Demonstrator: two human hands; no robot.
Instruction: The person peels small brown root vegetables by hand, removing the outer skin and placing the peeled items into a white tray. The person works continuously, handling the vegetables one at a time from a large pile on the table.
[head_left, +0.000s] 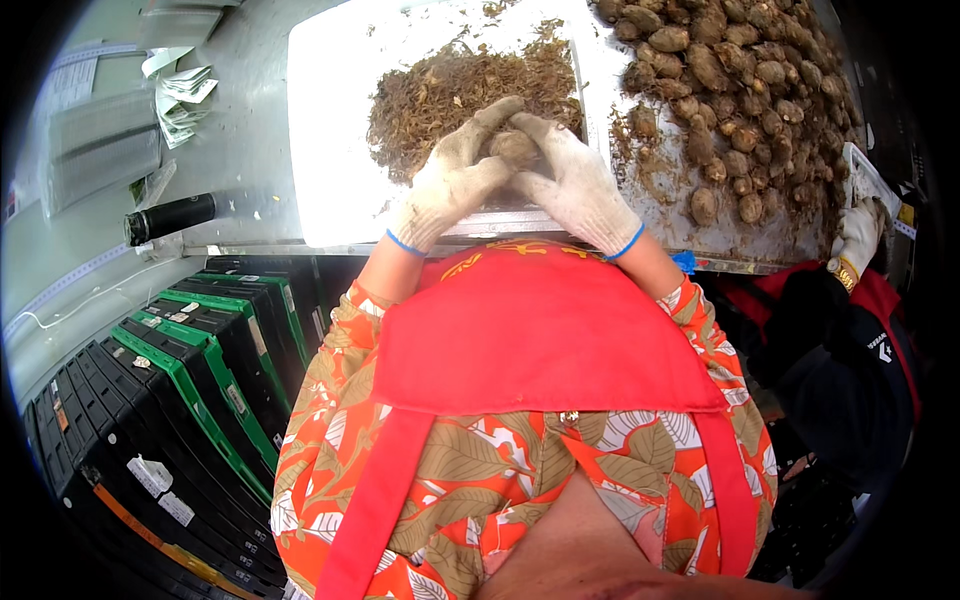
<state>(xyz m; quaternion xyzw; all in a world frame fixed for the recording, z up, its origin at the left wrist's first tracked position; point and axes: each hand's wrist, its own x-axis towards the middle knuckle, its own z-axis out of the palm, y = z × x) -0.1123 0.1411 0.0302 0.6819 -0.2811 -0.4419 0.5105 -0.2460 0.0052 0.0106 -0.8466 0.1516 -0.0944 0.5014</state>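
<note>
Both my hands wear off-white knitted gloves with blue cuff edges. Between them is a round brown taro corm (514, 148), cupped from both sides. My left hand (459, 172) grips it from the left, and my right hand (566, 176) closes on it from the right, the fingertips meeting above it. The hands are over the near edge of a white foam tray (330, 135). Brown fibrous peelings (450, 97) lie heaped in the tray, just beyond my fingers. To the right, a large pile of hairy taro corms (750, 97) covers the metal table.
A black cylinder (171, 218) lies at the table's left edge, near a bundle of printed labels (180, 94) and clear plastic packs (101, 150). Folded black and green crates (180, 360) stand below left. At right, a co-worker's gloved hand (859, 232) is beside a white container (870, 180).
</note>
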